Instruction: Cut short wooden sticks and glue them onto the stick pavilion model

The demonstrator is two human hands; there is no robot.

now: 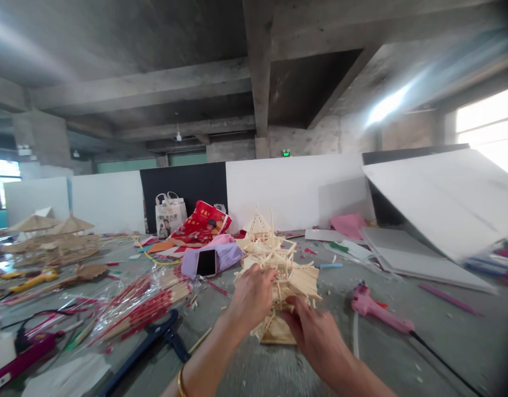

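Note:
A small tower model built of thin wooden sticks (274, 259) stands on the grey table (444, 342) in front of me. My left hand (251, 298) is closed on the model's middle tier from the left, fingers curled round the sticks. Lower on the right, my right hand (315, 331) pinches the model near its base. A gold bangle (181, 381) sits on my left wrist.
A pink glue gun (378, 309) with a black cord lies to the right. Packs of red-wrapped chopsticks (142, 303), blue-handled scissors (154, 336) and a phone (206, 262) on a purple cloth lie to the left. Finished stick pavilions (51, 237) stand far left. White boards (439, 198) lean at right.

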